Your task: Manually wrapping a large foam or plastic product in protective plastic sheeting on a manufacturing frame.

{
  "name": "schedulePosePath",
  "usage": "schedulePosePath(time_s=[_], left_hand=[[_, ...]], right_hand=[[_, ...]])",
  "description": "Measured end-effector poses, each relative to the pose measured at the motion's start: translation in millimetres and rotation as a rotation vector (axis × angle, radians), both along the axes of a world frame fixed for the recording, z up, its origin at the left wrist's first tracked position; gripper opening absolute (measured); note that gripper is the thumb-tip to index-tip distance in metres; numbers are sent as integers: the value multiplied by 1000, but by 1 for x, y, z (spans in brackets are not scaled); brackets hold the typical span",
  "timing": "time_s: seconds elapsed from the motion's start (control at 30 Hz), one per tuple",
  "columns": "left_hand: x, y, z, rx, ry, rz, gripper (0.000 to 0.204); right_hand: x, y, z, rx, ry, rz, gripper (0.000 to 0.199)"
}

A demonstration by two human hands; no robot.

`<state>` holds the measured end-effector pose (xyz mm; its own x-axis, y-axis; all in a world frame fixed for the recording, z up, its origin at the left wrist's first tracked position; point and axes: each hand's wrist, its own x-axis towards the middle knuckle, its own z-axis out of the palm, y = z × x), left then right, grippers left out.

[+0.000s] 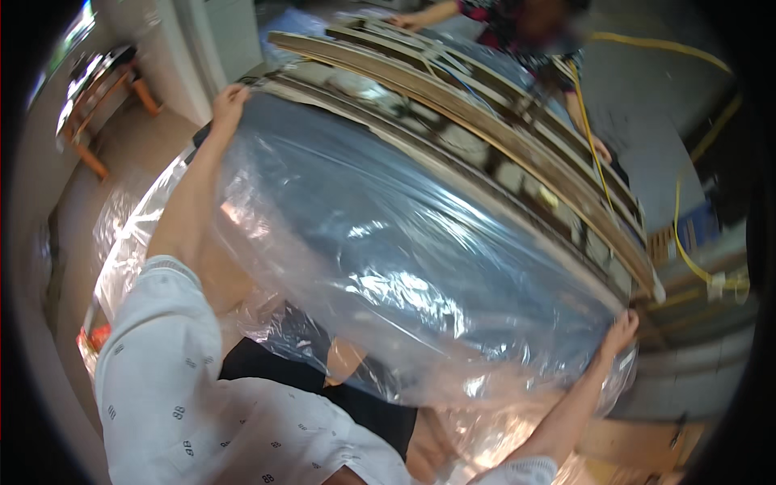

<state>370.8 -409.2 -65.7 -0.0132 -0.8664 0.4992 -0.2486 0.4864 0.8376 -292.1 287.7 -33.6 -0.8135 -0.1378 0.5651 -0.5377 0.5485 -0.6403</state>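
A large clear plastic sheet (388, 242) spreads in front of me, shiny and wrinkled, with dark blue-grey fabric (307, 121) showing at its far edge. With closed fingers, my left hand (233, 101) grips the sheet's far left corner. My right hand (621, 330) is closed on the right corner of the same sheet, its arm stretched out. Just beyond the sheet lies a long frame of wooden slats (469, 105), running from upper left to lower right. The fingertips of both hands are small in view.
Across the frame another person (509, 28) in a dark patterned top has hands at its far side. A yellow hose or cable (594, 145) hangs over the frame and another yellow length (663, 44) runs beyond. An orange-legged wooden bench (105, 113) stands at far left.
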Motion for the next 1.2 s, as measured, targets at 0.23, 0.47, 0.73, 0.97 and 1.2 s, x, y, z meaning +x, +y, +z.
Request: schedulePosePath(time_s=[0.23, 0.47, 0.73, 0.97, 1.2], left_hand=[[-14, -8, 43, 70, 1, -10, 21], [-57, -10, 50, 163, -86, -19, 21], [-41, -36, 31, 49, -212, 176, 25], [-39, -24, 36, 138, 190, 185, 24], [-43, -48, 27, -61, -329, 309, 57]], right_hand=[[-23, -26, -2, 60, -19, 171, 19], [-56, -15, 0, 133, -48, 39, 26], [-47, -44, 10, 187, 26, -134, 32], [-49, -26, 15, 51, -98, -183, 40], [-59, 1, 33, -26, -82, 141, 45]])
